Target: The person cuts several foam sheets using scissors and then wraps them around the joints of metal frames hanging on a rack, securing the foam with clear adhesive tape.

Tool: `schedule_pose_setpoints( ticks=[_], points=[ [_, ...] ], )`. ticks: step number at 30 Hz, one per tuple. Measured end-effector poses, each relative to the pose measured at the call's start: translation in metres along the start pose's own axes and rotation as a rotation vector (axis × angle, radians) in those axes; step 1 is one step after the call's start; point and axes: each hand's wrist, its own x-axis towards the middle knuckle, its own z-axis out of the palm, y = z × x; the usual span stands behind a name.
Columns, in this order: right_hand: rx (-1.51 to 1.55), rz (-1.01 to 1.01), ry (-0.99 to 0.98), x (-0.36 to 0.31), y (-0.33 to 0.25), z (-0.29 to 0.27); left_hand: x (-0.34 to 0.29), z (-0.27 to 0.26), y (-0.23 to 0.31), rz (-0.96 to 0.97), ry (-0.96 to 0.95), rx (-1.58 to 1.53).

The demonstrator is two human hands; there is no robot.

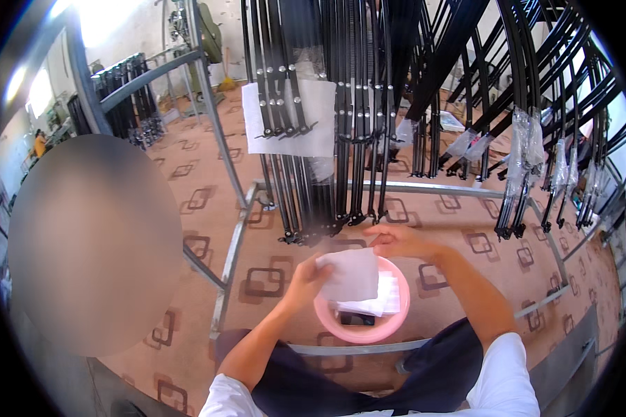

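My left hand [308, 279] is closed on the left edge of a thin white sheet [351, 275], which looks like foam or paper. The sheet is held over a pink round basin [396, 321]. More white sheets [389, 295] lie in the basin, beside a dark flat object [357, 318]. Just above the sheet's upper right corner is my right hand [403, 242], its fingers bent and apart. Whether they touch the corner is unclear. Beyond my hands hang black metal bars [359, 177]; another white sheet [292, 142] lies behind some of them.
A grey metal frame [234, 267] surrounds the basin on the patterned floor [438, 240]. To the right, more black bars [511, 222] hang with clear plastic wrap [522, 149] round their lower parts. A blurred oval [94, 243] covers the left. Farther back stands another rack of dark parts [129, 97].
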Motion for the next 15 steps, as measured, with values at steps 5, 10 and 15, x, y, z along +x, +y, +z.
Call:
schedule_pose_setpoints(
  ticks=[5, 10, 15],
  points=[
    [0.114, -0.045, -0.048, -0.011, -0.024, 0.024, -0.012, 0.013, 0.021, 0.068, 0.152, 0.010],
    [0.112, -0.222, 0.171, -0.022, -0.049, 0.033, -0.023, 0.021, 0.076, 0.077, 0.390, 0.199],
    [-0.122, -0.314, 0.639, -0.012, -0.099, -0.007, 0.042, -0.039, 0.164, 0.574, 0.795, 0.515]
  ],
)
